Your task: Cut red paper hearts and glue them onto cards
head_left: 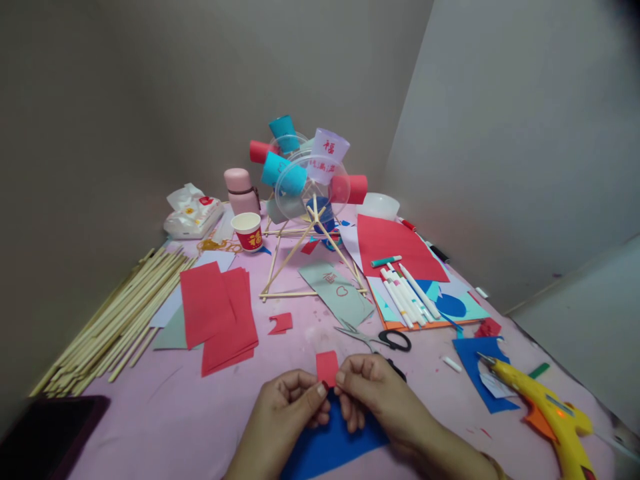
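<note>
A bundle of wooden sticks (pixel 117 317) lies far left beside red paper sheets (pixel 219 315). Low at centre, the left hand (pixel 287 407) and right hand (pixel 373 393) pinch a small red paper piece (pixel 327 367) with closed fingers, above blue paper (pixel 333 447) on the pink tabletop (pixel 165 413). Scissors (pixel 380 337) lie just beyond; a yellow glue gun (pixel 550 413) rests far right.

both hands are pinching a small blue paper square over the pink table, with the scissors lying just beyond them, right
Not quite: in the head view the small paper square pinched by the left hand and right hand is red, not blue. The black-handled scissors do lie just beyond, on the pink table.
</note>
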{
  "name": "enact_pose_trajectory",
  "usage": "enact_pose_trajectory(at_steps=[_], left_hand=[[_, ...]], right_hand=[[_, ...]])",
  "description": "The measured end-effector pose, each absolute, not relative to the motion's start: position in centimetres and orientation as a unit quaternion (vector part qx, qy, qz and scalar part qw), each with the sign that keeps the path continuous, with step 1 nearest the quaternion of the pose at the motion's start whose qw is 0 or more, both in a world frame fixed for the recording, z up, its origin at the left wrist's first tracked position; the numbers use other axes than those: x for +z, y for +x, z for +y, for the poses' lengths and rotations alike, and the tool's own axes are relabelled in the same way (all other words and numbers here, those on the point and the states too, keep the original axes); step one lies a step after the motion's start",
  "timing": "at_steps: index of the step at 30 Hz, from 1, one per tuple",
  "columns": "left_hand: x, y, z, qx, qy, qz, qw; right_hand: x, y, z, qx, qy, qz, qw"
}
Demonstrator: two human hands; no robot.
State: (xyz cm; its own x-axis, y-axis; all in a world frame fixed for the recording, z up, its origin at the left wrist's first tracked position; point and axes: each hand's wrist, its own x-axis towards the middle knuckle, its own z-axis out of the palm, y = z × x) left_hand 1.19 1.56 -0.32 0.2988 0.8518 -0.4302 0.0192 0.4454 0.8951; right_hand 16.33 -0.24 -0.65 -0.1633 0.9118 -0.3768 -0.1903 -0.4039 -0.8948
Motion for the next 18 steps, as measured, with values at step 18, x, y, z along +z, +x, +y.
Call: enact_pose_trajectory(at_steps=[18], left_hand=[[-0.21,1.36,1.43,0.310,0.383,0.508,0.707]], right_hand=[[-1.02,16.38,-0.14,0.644,-0.498,-0.420,0.401]])
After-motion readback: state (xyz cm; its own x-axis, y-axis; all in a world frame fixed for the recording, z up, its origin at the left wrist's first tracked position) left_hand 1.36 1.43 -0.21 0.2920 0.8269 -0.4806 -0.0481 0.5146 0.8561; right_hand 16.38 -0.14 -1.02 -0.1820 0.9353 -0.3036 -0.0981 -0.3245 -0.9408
